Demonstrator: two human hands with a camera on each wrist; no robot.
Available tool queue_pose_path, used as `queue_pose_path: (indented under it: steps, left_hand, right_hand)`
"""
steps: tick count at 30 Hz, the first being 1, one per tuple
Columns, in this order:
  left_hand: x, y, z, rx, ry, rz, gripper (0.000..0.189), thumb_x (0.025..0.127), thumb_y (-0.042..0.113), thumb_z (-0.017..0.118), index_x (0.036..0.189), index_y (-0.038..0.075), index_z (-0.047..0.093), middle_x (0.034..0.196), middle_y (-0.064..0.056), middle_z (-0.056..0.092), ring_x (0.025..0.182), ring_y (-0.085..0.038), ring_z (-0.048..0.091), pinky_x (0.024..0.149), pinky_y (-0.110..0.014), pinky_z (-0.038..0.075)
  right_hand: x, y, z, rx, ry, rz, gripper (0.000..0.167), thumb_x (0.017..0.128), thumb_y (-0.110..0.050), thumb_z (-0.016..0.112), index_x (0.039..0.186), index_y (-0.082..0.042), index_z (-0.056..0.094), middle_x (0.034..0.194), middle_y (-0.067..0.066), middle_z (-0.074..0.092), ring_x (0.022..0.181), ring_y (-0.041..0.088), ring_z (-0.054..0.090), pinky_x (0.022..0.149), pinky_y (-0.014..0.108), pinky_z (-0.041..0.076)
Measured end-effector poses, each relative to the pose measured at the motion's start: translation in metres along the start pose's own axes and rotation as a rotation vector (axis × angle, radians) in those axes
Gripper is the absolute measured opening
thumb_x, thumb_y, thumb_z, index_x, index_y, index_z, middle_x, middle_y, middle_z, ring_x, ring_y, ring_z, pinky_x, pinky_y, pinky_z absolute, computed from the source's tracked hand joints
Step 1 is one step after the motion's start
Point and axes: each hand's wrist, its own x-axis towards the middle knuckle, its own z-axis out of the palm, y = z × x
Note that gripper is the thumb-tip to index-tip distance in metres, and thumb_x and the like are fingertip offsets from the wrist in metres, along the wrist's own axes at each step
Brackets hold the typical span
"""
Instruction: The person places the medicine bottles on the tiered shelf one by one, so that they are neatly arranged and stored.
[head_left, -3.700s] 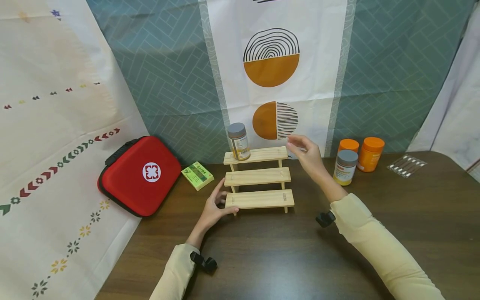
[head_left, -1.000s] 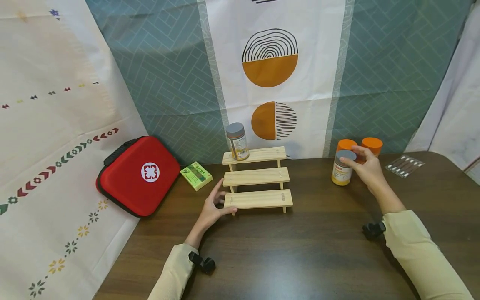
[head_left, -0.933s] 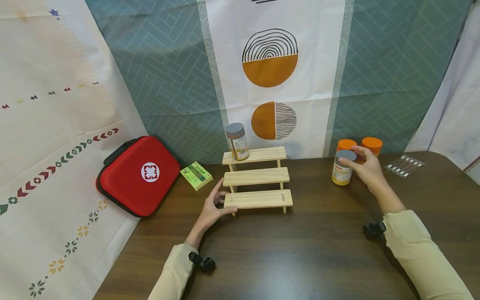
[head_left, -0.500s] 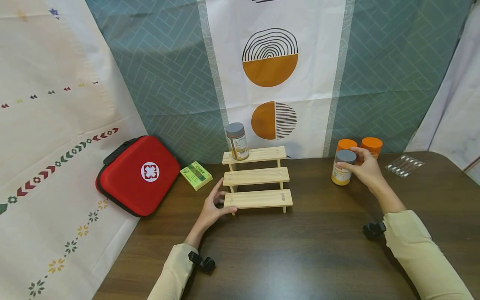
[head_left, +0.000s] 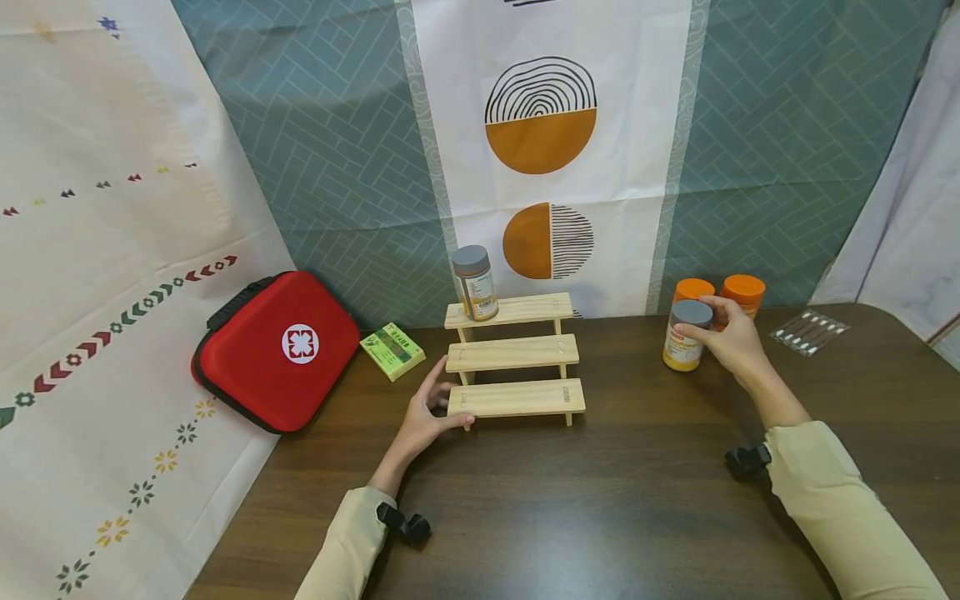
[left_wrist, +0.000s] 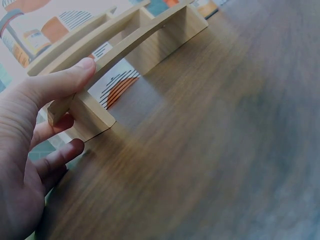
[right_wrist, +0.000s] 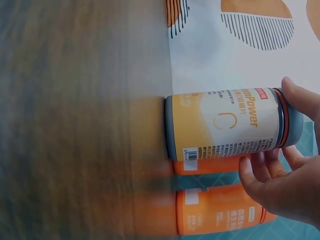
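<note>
My left hand (head_left: pixel 426 421) grips the left end of a pale wooden three-step display stand (head_left: pixel 517 400). In the left wrist view its thumb lies on the lowest step, with fingers underneath and beside the end leg. On the right, my right hand (head_left: pixel 738 342) holds an upright white-and-yellow supplement bottle (head_left: pixel 682 346) by its grey lid (right_wrist: pixel 295 122), thumb on one side and fingers on the other. The bottle's base is down at the tabletop. A similar grey-lidded bottle (head_left: pixel 478 287) stands on the stand's top step, at its left end.
Two orange bottles stand behind my right hand, one with its lid (head_left: pixel 694 289) showing and the other (head_left: pixel 744 292) farther right. A pack of cotton swabs (head_left: pixel 810 332) lies beyond. To the left are a green-yellow box (head_left: pixel 393 352) and a red first-aid case (head_left: pixel 281 354).
My right hand has moved right, from beside the stand's top step to the grey-lidded bottle, and taken hold of its lid. Its thumb then slid slightly lower. My left hand stayed on the stand.
</note>
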Motion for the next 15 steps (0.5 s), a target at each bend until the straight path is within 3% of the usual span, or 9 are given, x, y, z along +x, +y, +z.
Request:
queue_pose_path:
  steps: [10, 15]
  left_hand:
    - [-0.0003, -0.0006, -0.0001, 0.009, 0.003, 0.007, 0.1, 0.077, 0.0, 0.08, 0.156, 0.004, 0.018, 0.12, -0.031, 0.062, 0.087, -0.022, 0.064, 0.084, -0.033, 0.051]
    - [-0.0002, -0.0004, 0.0001, 0.004, 0.004, -0.003, 0.101, 0.077, 0.0, 0.08, 0.156, 0.007, 0.019, 0.121, -0.029, 0.062, 0.086, -0.015, 0.064, 0.083, -0.032, 0.051]
  right_hand:
    - [0.0001, -0.0001, 0.0006, -0.004, 0.004, 0.001, 0.074, 0.092, -0.036, 0.066, 0.147, 0.002, 0.034, 0.142, 0.025, 0.042, 0.113, 0.022, 0.045, 0.101, 0.05, 0.041]
    - [-0.0001, -0.0019, 0.0006, -0.009, 0.018, 0.0, 0.072, 0.092, -0.037, 0.067, 0.146, 0.0, 0.037, 0.14, 0.022, 0.043, 0.103, 0.01, 0.044, 0.088, 0.026, 0.041]
